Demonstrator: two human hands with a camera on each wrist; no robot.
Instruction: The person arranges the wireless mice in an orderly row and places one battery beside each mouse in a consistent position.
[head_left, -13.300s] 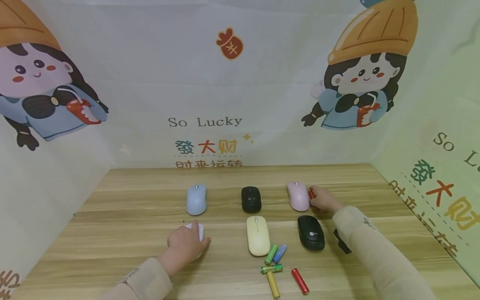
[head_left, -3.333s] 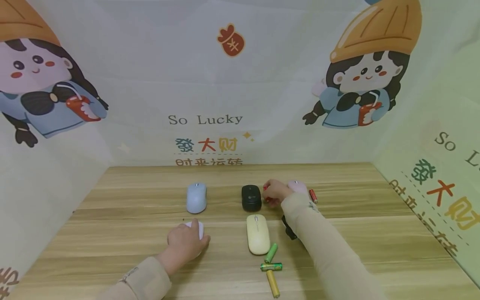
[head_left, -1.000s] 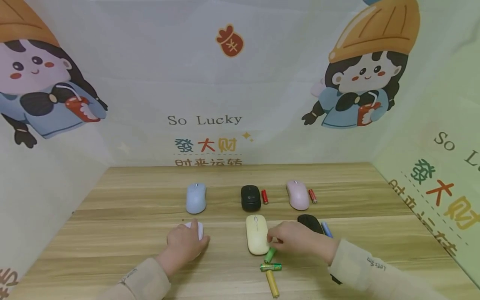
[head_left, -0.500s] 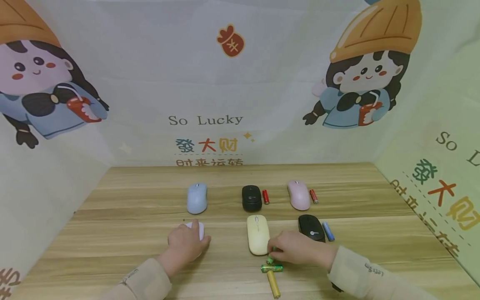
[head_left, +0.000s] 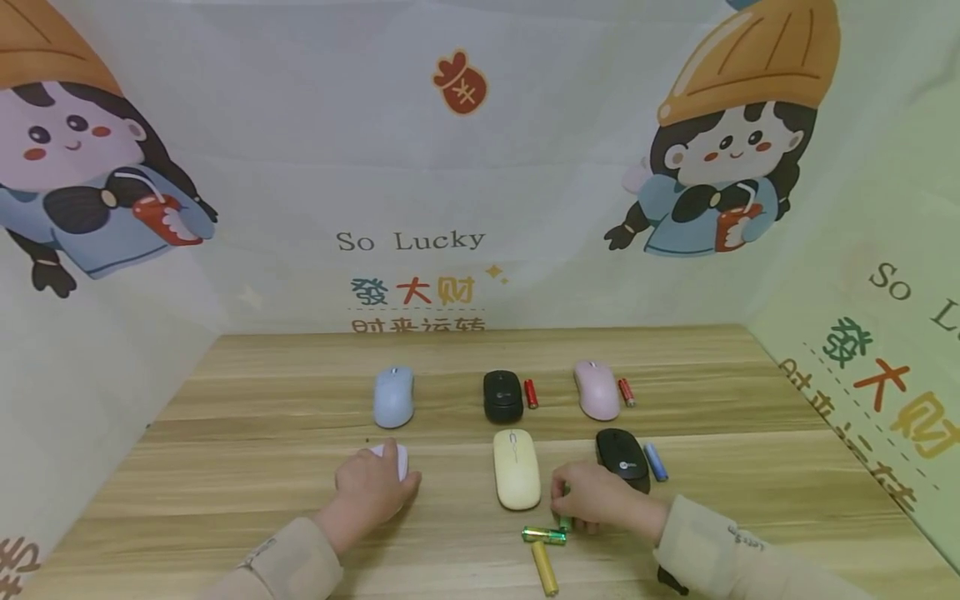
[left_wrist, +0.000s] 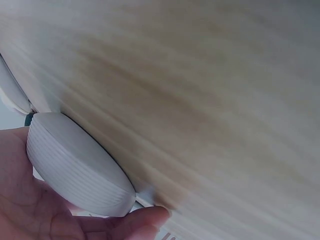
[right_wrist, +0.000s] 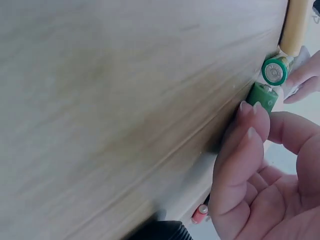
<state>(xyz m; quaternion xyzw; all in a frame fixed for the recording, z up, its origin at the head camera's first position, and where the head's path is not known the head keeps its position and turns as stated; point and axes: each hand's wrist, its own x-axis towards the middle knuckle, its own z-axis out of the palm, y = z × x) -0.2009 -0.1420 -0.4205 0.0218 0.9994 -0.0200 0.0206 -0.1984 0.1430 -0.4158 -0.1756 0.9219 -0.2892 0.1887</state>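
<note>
My left hand [head_left: 369, 492] lies over a pale lilac-white computer mouse [head_left: 402, 461], mostly covered from above. In the left wrist view, thumb and fingers wrap the sides of this mouse [left_wrist: 80, 165]. On the right, my right hand [head_left: 596, 500] pinches a green battery [head_left: 566, 523] low over the table, between a yellow mouse [head_left: 516, 471] and a black mouse [head_left: 621, 457]. The right wrist view shows the fingertips around the green battery [right_wrist: 264, 96], one end poking out. Right by that end lies a green-and-gold battery [head_left: 543, 536], then a yellow battery [head_left: 545, 570].
Farther back stand a light blue mouse [head_left: 393, 397], a smaller black mouse [head_left: 502, 396] and a pink mouse [head_left: 597, 390]. One red battery [head_left: 531, 393] lies beside the smaller black mouse, another red battery [head_left: 627, 392] beside the pink one. A blue battery [head_left: 656, 462] lies right of the front black mouse.
Red batteries now lie by the pink and rear black mice, the blue one by the front black mouse. My right hand shifts the green battery rightward from the yellow mouse. Left hand stays put.
</note>
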